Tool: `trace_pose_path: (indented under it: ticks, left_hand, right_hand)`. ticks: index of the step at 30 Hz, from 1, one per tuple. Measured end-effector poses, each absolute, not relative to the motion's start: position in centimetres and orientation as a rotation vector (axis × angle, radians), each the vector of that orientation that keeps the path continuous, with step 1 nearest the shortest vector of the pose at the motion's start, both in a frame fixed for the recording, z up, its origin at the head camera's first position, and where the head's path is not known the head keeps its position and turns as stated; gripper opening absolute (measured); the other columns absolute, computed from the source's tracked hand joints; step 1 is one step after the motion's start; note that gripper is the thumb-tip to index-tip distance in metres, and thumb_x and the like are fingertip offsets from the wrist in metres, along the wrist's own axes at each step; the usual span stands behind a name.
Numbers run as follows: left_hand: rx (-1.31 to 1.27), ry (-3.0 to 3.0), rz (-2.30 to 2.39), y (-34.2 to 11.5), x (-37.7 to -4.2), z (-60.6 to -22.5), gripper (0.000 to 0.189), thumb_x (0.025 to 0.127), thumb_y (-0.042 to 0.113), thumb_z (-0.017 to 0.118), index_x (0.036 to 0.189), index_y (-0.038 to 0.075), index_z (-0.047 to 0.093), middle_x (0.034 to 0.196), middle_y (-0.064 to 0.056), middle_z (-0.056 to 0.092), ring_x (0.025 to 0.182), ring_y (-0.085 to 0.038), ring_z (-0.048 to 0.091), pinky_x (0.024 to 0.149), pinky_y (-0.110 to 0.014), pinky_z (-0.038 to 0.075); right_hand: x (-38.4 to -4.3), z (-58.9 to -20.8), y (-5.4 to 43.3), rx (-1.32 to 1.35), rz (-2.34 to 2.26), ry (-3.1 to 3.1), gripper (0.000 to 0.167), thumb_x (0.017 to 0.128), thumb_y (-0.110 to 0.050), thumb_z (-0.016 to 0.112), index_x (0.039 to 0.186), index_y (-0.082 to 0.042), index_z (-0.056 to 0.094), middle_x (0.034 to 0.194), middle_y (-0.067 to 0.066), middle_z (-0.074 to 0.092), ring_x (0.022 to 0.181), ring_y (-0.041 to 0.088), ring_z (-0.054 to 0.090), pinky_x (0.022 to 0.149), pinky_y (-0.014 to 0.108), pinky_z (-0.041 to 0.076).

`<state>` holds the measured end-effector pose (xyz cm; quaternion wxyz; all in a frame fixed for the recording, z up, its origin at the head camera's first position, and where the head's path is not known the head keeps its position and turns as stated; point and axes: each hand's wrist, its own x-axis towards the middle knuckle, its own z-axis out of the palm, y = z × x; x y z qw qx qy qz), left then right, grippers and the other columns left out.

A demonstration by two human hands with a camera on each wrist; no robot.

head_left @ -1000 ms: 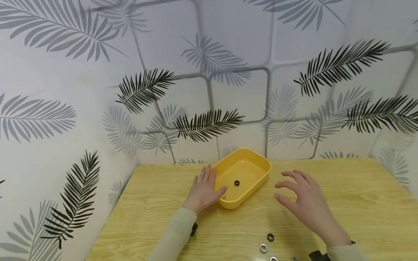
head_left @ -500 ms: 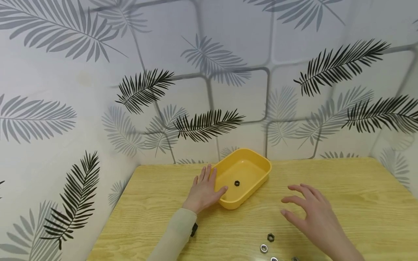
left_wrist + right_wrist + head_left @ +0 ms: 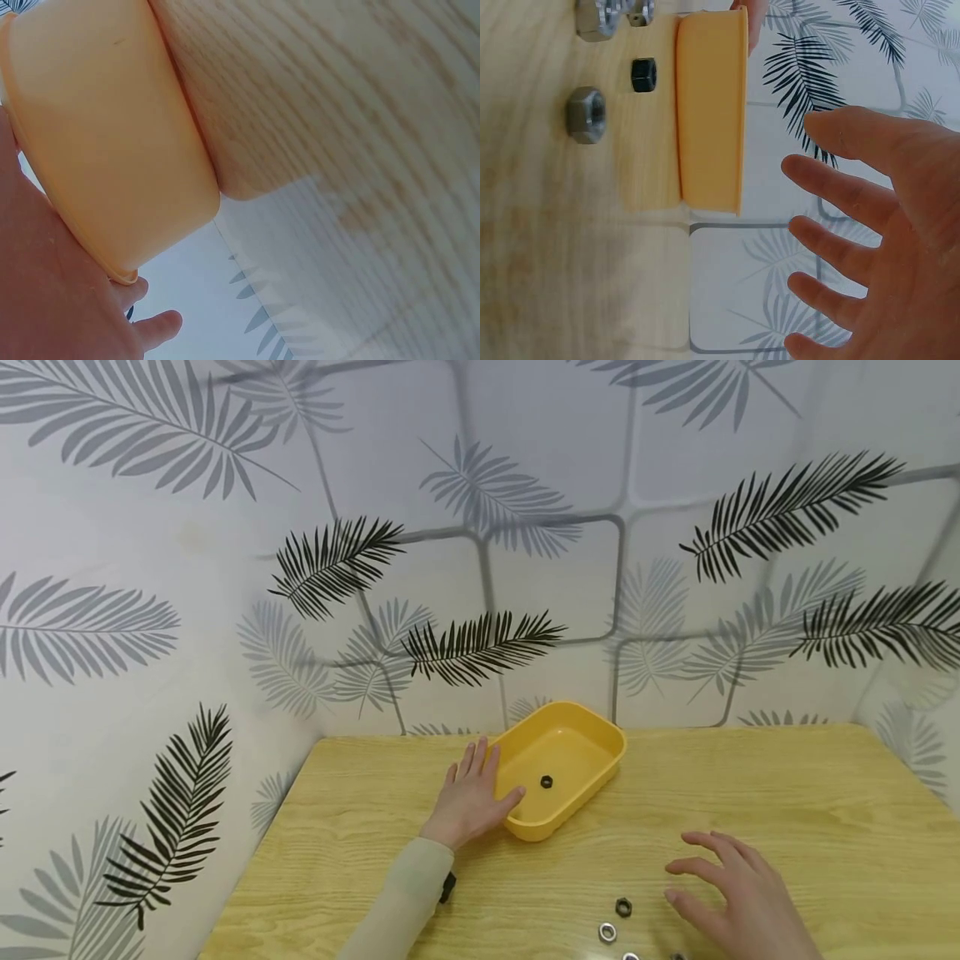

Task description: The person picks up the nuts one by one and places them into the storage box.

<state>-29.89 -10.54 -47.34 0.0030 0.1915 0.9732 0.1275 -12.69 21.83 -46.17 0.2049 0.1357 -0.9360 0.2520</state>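
My left hand (image 3: 468, 802) rests on the near-left rim of a yellow plastic bin (image 3: 558, 752), fingers straight and thumb lying over the edge. In the left wrist view the bin's side wall (image 3: 112, 142) stands on the table beside that hand. One black hex nut (image 3: 547, 782) lies on the bin floor. My right hand (image 3: 750, 902) hovers over the table at the right, fingers spread and loosely bent, holding nothing. Left of it lie a dark nut (image 3: 623, 907) and a silver nut (image 3: 607, 932). The right wrist view shows another steel nut (image 3: 586, 115) nearer the hand.
Further nuts (image 3: 678, 956) are cut off by the bottom edge of the head view. The wood-grain table (image 3: 360, 802) ends at a wall covering (image 3: 547, 577) with a leaf pattern, close behind the bin. A black strap piece (image 3: 447, 887) shows at the left wrist.
My right hand has moved back toward me and slightly right, away from the bin and closer to the nuts. The left hand and bin hold their place.
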Motion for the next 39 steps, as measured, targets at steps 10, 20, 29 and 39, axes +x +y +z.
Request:
trace_pose_path:
  ticks: [10, 20, 29, 39]
  left_hand:
    - [0.605, 3.067, 0.383, -10.5, -30.1, -47.5, 0.086, 0.096, 0.068, 0.034, 0.159, 0.011, 0.015, 0.164, -0.012, 0.005, 0.150, -0.028, 0.004, 0.116, -0.054, 0.016]
    - [0.623, 3.073, 0.388, -10.5, -30.1, -47.4, 0.086, 0.097, 0.067, 0.035, 0.159, 0.010, 0.017, 0.164, -0.013, 0.006, 0.150, -0.030, 0.006, 0.115, -0.055, 0.016]
    - [0.603, 3.055, 0.404, -10.5, -30.1, -47.7, 0.085, 0.097, 0.067, 0.035, 0.159, 0.012, 0.016, 0.164, -0.012, 0.004, 0.150, -0.028, 0.003, 0.116, -0.054, 0.015]
    - [0.617, 3.070, 0.417, -10.7, -30.1, -47.8, 0.085, 0.097, 0.066, 0.036, 0.159, 0.011, 0.017, 0.164, -0.012, 0.006, 0.150, -0.028, 0.004, 0.116, -0.054, 0.016]
  right_hand:
    - [-11.9, -49.1, 23.2, 0.446, 0.543, -2.558, 0.028, 0.065, -0.032, 0.091, 0.088, -0.029, 0.076, 0.112, 0.003, 0.064, 0.101, 0.033, 0.060, 0.068, 0.055, 0.050]
    - [-11.1, -50.0, 23.7, 0.322, 0.629, -2.878, 0.022, 0.077, -0.048, 0.080, 0.094, -0.035, 0.074, 0.122, 0.000, 0.062, 0.114, 0.040, 0.055, 0.078, 0.065, 0.045]
    - [-11.3, -52.0, 24.1, 0.393, 0.640, -2.912, 0.032, 0.073, -0.065, 0.074, 0.095, -0.042, 0.074, 0.124, 0.002, 0.061, 0.118, 0.043, 0.053, 0.082, 0.065, 0.044]
    - [-11.5, -52.4, 23.9, 0.258, 0.700, -3.167, 0.020, 0.073, -0.069, 0.069, 0.086, -0.054, 0.066, 0.130, -0.004, 0.057, 0.127, 0.043, 0.044, 0.091, 0.070, 0.036]
